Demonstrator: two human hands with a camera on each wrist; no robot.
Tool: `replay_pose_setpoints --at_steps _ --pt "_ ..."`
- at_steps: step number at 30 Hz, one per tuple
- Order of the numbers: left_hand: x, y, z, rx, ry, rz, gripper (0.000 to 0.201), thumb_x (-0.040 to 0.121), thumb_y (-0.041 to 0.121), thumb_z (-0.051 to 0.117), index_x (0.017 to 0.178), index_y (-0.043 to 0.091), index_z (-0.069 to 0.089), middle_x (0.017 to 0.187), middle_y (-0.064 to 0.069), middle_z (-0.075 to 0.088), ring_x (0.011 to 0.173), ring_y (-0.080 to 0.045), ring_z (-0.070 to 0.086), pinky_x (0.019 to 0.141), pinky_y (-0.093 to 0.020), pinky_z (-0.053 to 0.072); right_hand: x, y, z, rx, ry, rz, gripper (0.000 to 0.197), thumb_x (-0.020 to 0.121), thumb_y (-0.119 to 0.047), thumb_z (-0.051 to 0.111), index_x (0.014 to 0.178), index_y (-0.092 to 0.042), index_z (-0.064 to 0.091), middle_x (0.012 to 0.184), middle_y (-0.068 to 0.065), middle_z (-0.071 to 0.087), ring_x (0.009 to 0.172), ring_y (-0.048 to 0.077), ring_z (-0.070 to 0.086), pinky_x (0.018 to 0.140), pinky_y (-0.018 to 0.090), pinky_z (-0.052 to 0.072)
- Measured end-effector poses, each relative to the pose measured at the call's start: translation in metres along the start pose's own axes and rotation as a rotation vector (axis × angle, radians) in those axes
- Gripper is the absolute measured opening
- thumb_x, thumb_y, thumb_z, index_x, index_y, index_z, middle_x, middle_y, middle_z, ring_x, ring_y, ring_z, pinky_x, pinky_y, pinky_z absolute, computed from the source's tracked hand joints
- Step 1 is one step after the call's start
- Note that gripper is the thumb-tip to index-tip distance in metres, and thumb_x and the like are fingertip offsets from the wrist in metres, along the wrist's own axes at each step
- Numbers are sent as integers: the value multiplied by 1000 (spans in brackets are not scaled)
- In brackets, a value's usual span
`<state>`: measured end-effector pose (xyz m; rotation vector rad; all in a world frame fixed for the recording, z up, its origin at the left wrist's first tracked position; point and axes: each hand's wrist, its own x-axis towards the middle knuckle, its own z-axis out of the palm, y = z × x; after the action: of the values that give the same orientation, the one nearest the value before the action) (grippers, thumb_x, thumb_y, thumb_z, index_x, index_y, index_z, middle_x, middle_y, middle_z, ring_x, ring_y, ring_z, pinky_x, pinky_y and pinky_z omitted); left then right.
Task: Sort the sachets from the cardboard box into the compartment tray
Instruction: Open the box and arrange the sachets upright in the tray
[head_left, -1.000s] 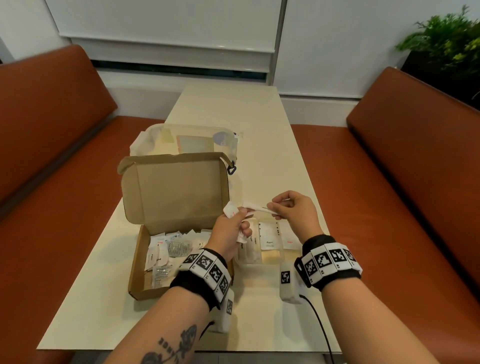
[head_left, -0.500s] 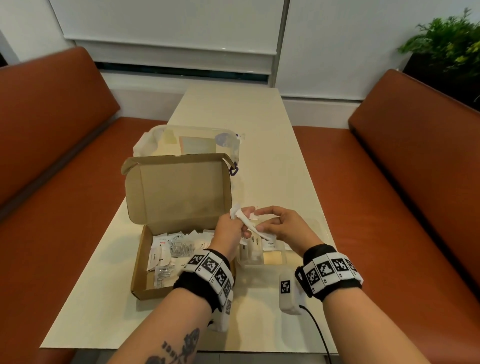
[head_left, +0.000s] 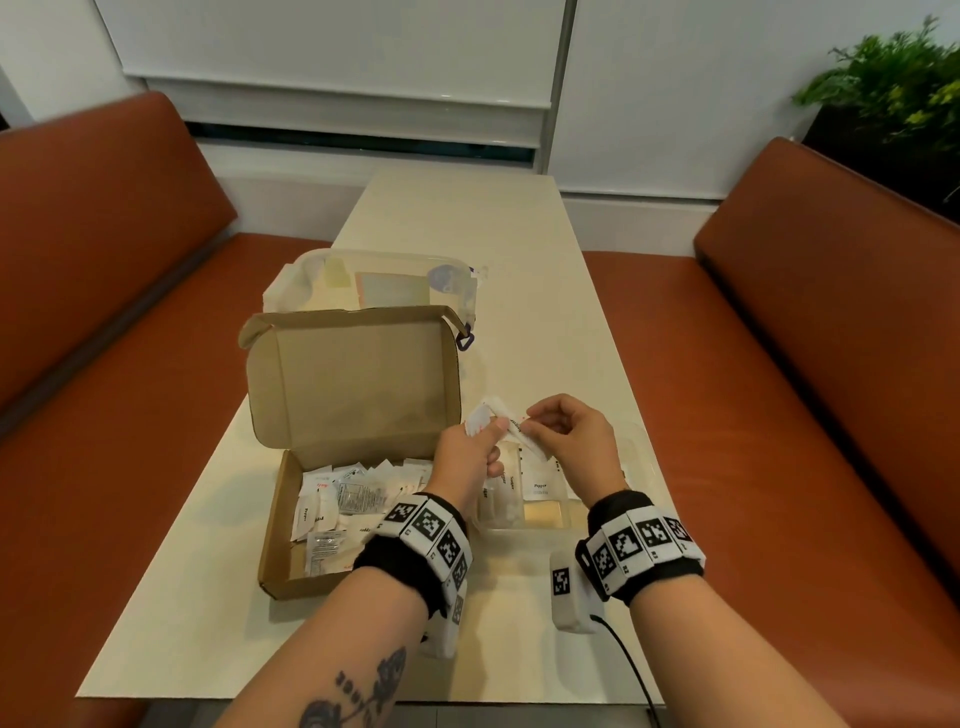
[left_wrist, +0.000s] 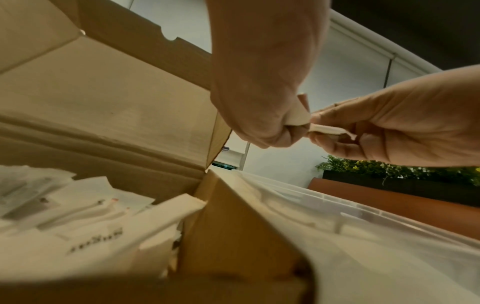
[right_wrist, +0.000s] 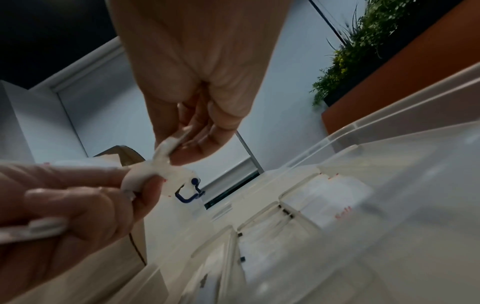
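Fingers of the right hand (head_left: 569, 441) are pinching one sachet (head_left: 527, 435) while the left hand (head_left: 467, 457) is gripping the bunch (head_left: 480, 418), so peeling slowly should be freeing only one for the compartment tray (head_left: 641, 457).

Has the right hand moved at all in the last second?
Yes. The right hand has dropped and shifted left toward the left hand, judged against the cardboard box, which kept its place. It pinches the long sachet.

box lid (head_left: 358, 379) upright left, table (head_left: 545, 322) open beyond
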<state>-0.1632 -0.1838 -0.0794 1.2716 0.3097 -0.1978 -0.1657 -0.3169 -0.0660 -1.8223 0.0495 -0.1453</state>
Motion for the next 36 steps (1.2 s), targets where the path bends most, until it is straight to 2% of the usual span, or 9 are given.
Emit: replay_pose_setpoints --at_steps 5,12,17,19,23,26,29,31,36 --pt "2 -3 -1 214 -87 56 18 92 19 61 76 12 60 58 3 34 50 -10 32 43 -19 33 6 -7 -2 -185 -70 -3 20 83 -28 71 101 -17 70 76 -4 58 67 6 50 68 18 43" --pt "-3 -2 2 213 -127 74 10 93 14 58 91 10 68 58 4 33 50 -10 30 45 -20 31 7 -16 -5 -21 6 -22 15 81 -19 73 80 -5 68 66 1 59 60 9 51 61 20 47" --pt "-6 -3 -5 158 -139 77 15 93 14 59 102 8 69 72 -3 38 49 -7 31 43 -18 31 10 -20 -7 130 151 -34 8 80 -17 73 86 -11 71 70 3 65 64 8 59 59 19 52" --pt "-7 -3 -6 123 -128 61 15 91 15 61 102 7 69 72 -4 34 49 -8 29 44 -19 30 10 -20 -7 139 202 -29 6 80 -17 74 83 -15 69 70 3 66 61 6 59 56 17 49" --pt "-10 -1 -4 38 -138 38 8 91 17 62 92 10 65 59 4 37 49 -8 30 42 -18 29 8 -20 -4 234 212 11 13 82 -8 71 82 -10 58 62 6 62 54 12 61 61 27 56" --pt "-9 3 -7 -99 -96 36 7 91 14 61 88 9 65 62 3 42 47 -7 31 40 -17 28 6 -19 -2 294 180 39 17 82 1 68 86 -9 55 64 5 56 57 14 65 61 24 57" --pt "-6 5 -14 -143 -34 74 16 92 18 61 96 6 70 58 6 37 48 -7 30 42 -17 29 4 -18 -5 308 90 103 20 81 6 66 92 -8 58 78 8 55 63 21 67 70 28 60" --pt "-3 5 -21 -160 29 78 13 90 16 63 91 6 71 58 5 36 47 -7 30 41 -17 29 3 -16 -6 279 18 150 16 80 9 66 86 -5 62 82 10 58 68 23 67 72 28 59" --pt "0 -2 -29 -143 111 67 12 88 17 65 90 6 69 56 3 33 45 -9 29 39 -16 31 0 0 5 171 41 254 21 75 13 69 67 -2 56 60 5 56 64 23 64 73 35 60"
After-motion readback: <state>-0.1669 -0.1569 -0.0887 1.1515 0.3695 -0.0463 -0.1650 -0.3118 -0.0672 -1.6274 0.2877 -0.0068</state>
